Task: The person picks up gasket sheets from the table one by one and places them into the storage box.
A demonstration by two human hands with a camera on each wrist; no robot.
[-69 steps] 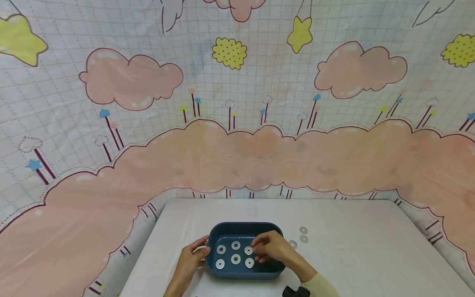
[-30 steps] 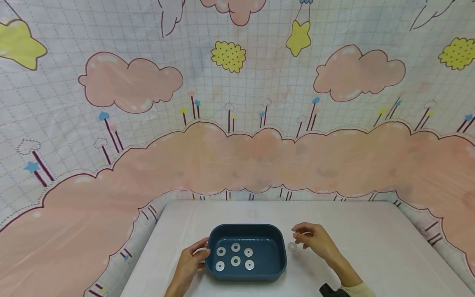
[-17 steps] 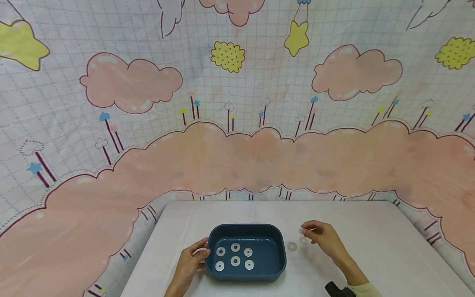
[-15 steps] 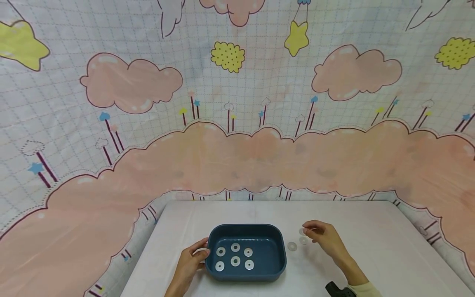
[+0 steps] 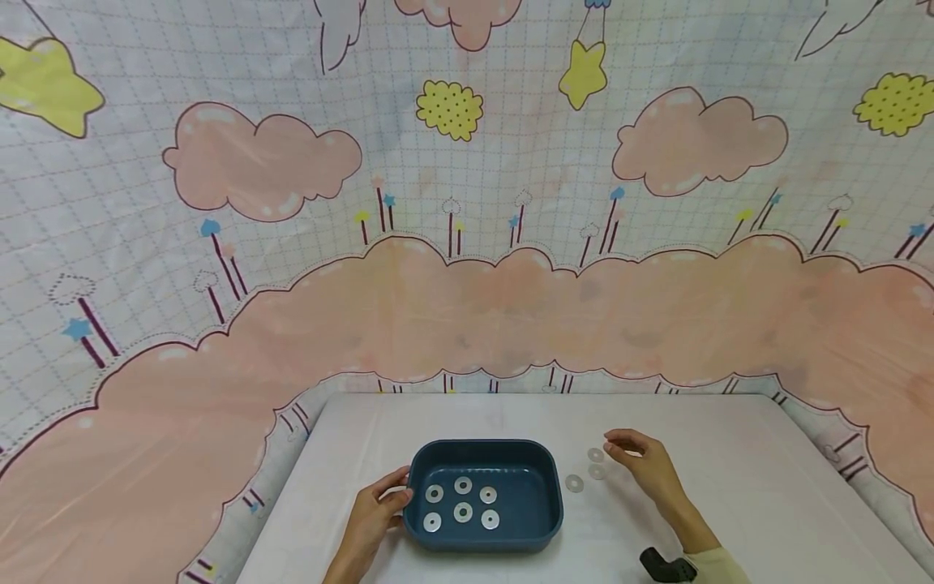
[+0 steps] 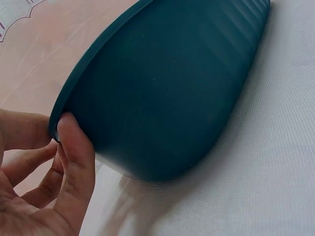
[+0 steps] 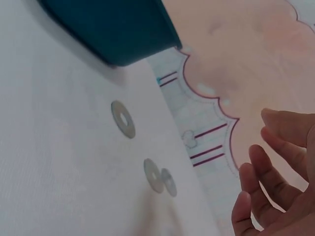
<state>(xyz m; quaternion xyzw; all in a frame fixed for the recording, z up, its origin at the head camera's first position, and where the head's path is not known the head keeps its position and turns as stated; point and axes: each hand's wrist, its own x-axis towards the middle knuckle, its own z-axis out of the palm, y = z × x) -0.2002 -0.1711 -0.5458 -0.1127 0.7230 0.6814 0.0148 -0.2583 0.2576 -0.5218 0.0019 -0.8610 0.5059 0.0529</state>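
Behind everything we see a smooth printed cloth (image 5: 511, 312) with peach cloud shapes, and below it a white table (image 5: 730, 470) whose covering shows a fine weave up close.

Starting at the left, we find the left hand (image 5: 370, 513) angled in from below, its grip pinching the left end of a box rim, with digits on either side of the lip.

Next comes the box (image 5: 481, 543), a dark teal, smooth-walled, rounded rectangle standing flat on the table. Inside, we count six discs (image 5: 457, 515), thin, round and silvery, lying flat in two rows of three toward the left; three appear to have smaller centre holes than the others.

Just right of the box lie three loose discs (image 5: 569, 484), flat on the table, duller grey and likewise holed: one near the wall, two close together farther right.

Beside that pair, the right hand (image 5: 648, 466) reaches in from the lower right, fingers gently bent and parted, its grip holding nothing. At its wrist we see a black device (image 5: 666, 568) and a pale yellow sleeve (image 5: 718, 565).
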